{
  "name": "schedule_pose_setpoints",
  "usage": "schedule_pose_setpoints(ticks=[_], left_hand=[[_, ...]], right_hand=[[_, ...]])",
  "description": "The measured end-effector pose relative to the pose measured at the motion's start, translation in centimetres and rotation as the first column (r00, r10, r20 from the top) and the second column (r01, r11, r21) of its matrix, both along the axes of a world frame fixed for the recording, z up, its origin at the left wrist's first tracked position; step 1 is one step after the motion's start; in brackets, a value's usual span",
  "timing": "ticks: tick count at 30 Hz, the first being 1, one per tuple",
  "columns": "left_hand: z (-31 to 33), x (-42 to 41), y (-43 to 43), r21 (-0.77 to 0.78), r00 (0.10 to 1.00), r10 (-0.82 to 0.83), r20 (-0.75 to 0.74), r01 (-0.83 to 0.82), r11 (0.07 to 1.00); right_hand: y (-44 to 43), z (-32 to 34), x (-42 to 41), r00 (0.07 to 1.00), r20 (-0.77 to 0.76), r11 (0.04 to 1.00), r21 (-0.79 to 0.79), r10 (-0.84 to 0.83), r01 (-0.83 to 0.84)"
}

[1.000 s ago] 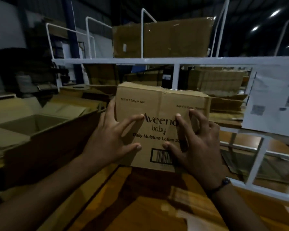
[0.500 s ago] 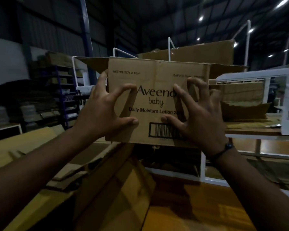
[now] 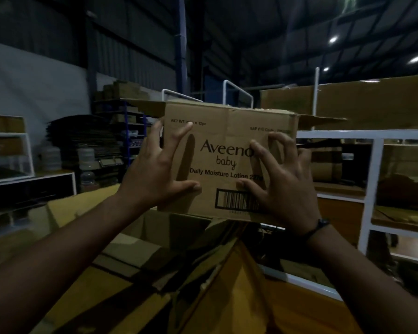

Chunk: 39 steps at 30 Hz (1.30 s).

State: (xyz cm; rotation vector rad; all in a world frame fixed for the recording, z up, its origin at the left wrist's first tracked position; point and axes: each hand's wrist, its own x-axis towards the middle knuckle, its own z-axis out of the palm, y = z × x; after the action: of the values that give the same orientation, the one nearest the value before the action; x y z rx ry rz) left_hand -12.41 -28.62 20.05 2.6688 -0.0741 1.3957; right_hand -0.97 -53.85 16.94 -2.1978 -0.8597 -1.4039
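A person holds a brown Aveeno Baby lotion carton [image 3: 223, 138] up between both hands, its printed face toward the camera. The left hand [image 3: 152, 174] grips its left edge, and the right hand [image 3: 284, 189] clamps curled fingers on its right side. Below the hands lies an open cardboard box [image 3: 152, 239]; a white shelf frame [image 3: 373, 179] stands right of the right hand.

The carton [image 3: 229, 153] is matt brown corrugated cardboard with black print; the rack [image 3: 374, 179] is white-painted smooth metal.
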Motion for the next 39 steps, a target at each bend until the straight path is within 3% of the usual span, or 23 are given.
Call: schedule_pose_setpoints(ticks=[16, 22, 29, 36, 39], left_hand=[[-4.6, 4.1, 15.0, -0.15, 0.984, 0.08, -0.161, -0.104, 0.983], [-5.8, 6.0, 21.2, -0.154, 0.976, 0.059, -0.209, -0.092, 0.984], [-6.2, 8.1, 27.4, -0.167, 0.954, -0.124, -0.275, 0.08, 0.983], [-9.3, 9.4, 30.7, -0.096, 0.923, -0.237, -0.303, 0.218, 0.971], [-11.3, 9.9, 31.0, -0.118, 0.918, -0.253, -0.305, 0.228, 0.967]], right_hand=[[15.1, -2.0, 5.6, 0.978, -0.196, 0.975, -0.192, 0.071, -0.11], [20.0, -1.6, 5.4, 0.946, -0.325, 0.938, -0.335, -0.023, -0.092], [24.3, -0.8, 2.6, 0.876, -0.434, 0.918, -0.396, -0.209, 0.023], [27.3, -6.1, -1.1, 0.816, -0.419, 0.876, -0.437, -0.398, 0.204], [27.7, -8.5, -1.4, 0.837, -0.355, 0.867, -0.431, -0.417, 0.25]])
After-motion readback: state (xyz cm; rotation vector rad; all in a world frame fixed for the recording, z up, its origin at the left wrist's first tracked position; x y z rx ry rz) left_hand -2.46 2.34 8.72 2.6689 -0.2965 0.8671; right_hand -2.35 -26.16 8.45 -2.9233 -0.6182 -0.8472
